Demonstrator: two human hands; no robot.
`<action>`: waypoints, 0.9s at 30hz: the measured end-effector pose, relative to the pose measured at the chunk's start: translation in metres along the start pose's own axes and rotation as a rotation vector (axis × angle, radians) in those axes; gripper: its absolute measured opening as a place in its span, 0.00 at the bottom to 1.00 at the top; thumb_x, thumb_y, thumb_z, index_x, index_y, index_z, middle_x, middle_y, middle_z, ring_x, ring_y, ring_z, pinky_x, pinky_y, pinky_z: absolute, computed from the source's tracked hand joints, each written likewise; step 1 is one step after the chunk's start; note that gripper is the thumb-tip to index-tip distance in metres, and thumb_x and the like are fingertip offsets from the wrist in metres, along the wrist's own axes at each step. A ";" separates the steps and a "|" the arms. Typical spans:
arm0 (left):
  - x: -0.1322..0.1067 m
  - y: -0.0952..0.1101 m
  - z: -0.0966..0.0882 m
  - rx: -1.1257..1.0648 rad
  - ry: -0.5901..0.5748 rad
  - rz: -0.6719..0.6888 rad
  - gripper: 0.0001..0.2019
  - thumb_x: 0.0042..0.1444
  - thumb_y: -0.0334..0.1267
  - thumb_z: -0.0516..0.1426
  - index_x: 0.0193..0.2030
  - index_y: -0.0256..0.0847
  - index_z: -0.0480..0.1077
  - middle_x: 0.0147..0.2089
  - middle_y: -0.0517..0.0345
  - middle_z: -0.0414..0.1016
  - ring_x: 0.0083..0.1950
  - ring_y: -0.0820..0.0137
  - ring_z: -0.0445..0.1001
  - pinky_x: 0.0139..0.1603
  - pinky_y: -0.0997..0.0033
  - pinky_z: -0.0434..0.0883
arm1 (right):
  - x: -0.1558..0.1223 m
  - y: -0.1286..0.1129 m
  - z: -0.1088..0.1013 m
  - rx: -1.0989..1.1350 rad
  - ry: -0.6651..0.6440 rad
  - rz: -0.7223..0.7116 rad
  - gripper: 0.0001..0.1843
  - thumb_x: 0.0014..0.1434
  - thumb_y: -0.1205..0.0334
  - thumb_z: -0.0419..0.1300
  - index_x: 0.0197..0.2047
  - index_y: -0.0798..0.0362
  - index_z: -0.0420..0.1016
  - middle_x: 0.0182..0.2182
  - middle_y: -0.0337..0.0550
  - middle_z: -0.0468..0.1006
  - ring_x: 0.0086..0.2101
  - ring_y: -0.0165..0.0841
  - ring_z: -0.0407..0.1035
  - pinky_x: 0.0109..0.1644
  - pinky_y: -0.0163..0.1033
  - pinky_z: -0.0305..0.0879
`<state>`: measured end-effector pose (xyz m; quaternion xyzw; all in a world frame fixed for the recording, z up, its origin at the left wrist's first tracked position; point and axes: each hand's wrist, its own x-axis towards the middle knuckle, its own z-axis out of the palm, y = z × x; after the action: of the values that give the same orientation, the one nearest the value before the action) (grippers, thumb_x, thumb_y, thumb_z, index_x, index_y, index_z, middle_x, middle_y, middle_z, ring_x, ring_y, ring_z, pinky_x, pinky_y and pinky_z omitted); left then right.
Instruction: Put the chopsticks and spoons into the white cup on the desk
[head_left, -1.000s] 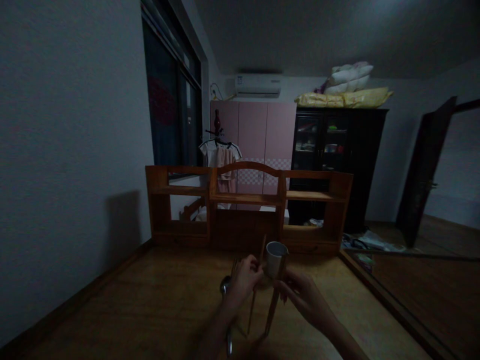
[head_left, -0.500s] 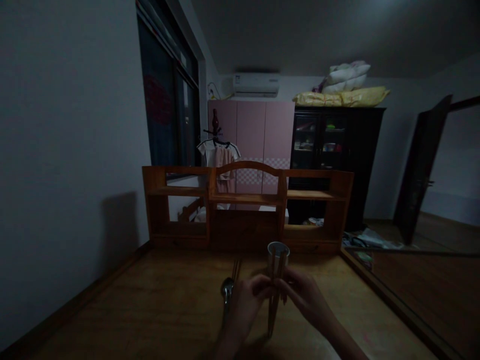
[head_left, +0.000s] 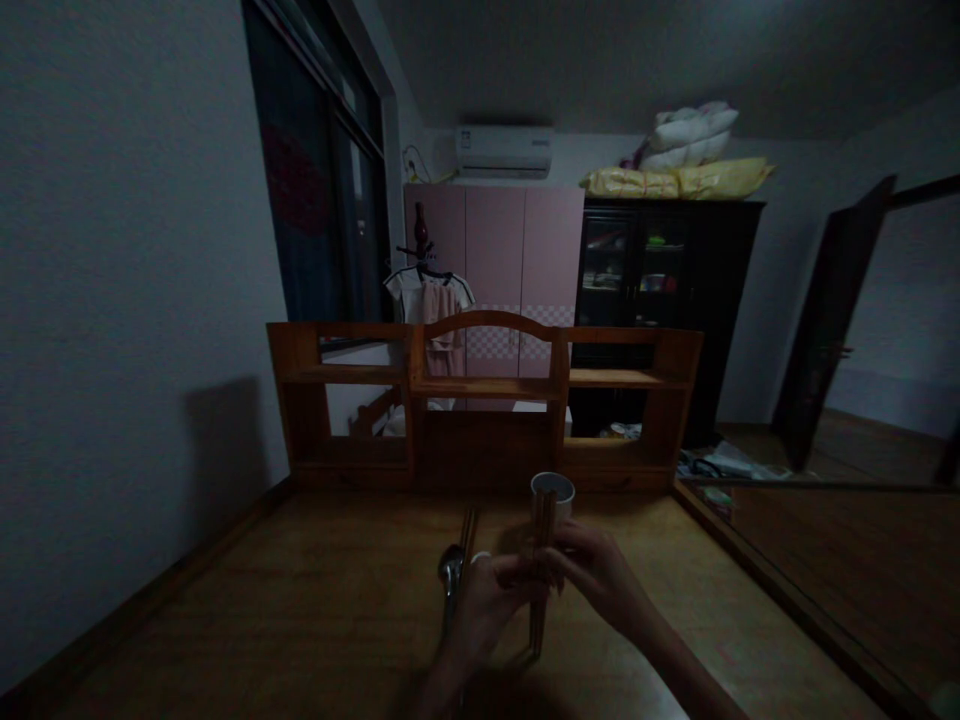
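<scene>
L hand [head_left: 487, 592] & R hand [head_left: 594, 572] both grasp upright chopsticks [head_left: 541, 515] — just by white cup [head_left: 553, 487].

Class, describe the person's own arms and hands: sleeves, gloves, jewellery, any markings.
The left hand and right hand are bare, with no gloves. Both forearms are bare too, with no sleeve in view. No watch or marking can be made out, though the dim light hides fine detail.

bare desk [head_left: 315, 600] left and right; cup [head_left: 553, 494], shelf [head_left: 484, 390] block ahead.

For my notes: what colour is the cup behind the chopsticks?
The cup looks white; the dim head view shows it.
</scene>
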<state>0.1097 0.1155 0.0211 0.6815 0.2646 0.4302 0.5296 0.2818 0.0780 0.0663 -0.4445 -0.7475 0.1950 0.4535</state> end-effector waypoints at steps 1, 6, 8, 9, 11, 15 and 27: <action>0.000 0.000 0.000 0.003 0.012 -0.002 0.11 0.48 0.41 0.64 0.36 0.36 0.80 0.35 0.51 0.81 0.38 0.62 0.77 0.39 0.71 0.72 | 0.001 0.000 0.001 -0.005 0.001 0.000 0.17 0.62 0.52 0.56 0.29 0.55 0.75 0.28 0.41 0.71 0.28 0.30 0.66 0.30 0.33 0.62; -0.003 0.011 0.001 0.159 0.083 0.042 0.10 0.49 0.42 0.63 0.33 0.38 0.81 0.32 0.52 0.80 0.35 0.63 0.77 0.35 0.72 0.71 | 0.004 -0.004 0.003 -0.020 -0.027 -0.005 0.17 0.63 0.53 0.55 0.31 0.55 0.78 0.29 0.42 0.72 0.29 0.30 0.67 0.32 0.33 0.63; -0.004 0.015 0.002 0.204 0.094 0.023 0.11 0.48 0.44 0.62 0.32 0.38 0.81 0.31 0.52 0.80 0.35 0.62 0.77 0.35 0.72 0.71 | 0.005 -0.005 0.003 0.005 -0.025 -0.001 0.15 0.63 0.54 0.56 0.34 0.55 0.78 0.30 0.42 0.73 0.30 0.31 0.68 0.32 0.33 0.63; -0.004 0.015 0.003 0.214 0.101 0.012 0.12 0.48 0.45 0.63 0.32 0.38 0.81 0.31 0.52 0.80 0.35 0.61 0.77 0.35 0.71 0.72 | 0.005 -0.005 0.003 0.021 -0.026 0.000 0.15 0.63 0.54 0.56 0.35 0.55 0.79 0.31 0.42 0.73 0.30 0.31 0.69 0.31 0.33 0.63; -0.005 0.014 0.003 0.213 0.118 0.006 0.12 0.46 0.46 0.64 0.32 0.38 0.81 0.31 0.51 0.81 0.35 0.60 0.77 0.35 0.70 0.72 | 0.005 -0.004 0.003 0.040 -0.026 -0.002 0.15 0.62 0.54 0.56 0.35 0.54 0.79 0.32 0.42 0.73 0.30 0.31 0.69 0.31 0.33 0.64; -0.006 0.007 0.004 0.181 0.129 0.029 0.13 0.47 0.45 0.63 0.34 0.38 0.81 0.32 0.51 0.80 0.35 0.60 0.77 0.35 0.70 0.72 | 0.004 -0.003 0.002 0.004 -0.026 -0.005 0.17 0.62 0.52 0.56 0.30 0.54 0.78 0.29 0.42 0.73 0.29 0.31 0.68 0.31 0.33 0.64; -0.032 0.028 -0.034 -0.154 0.453 -0.095 0.16 0.45 0.46 0.65 0.35 0.35 0.77 0.37 0.49 0.80 0.41 0.60 0.77 0.41 0.69 0.74 | 0.029 0.022 0.027 -0.040 0.074 0.193 0.21 0.65 0.48 0.47 0.34 0.55 0.72 0.18 0.37 0.69 0.18 0.29 0.65 0.22 0.31 0.59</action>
<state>0.0617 0.0979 0.0403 0.5119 0.3749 0.5657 0.5267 0.2636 0.1165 0.0516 -0.5300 -0.6879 0.2063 0.4509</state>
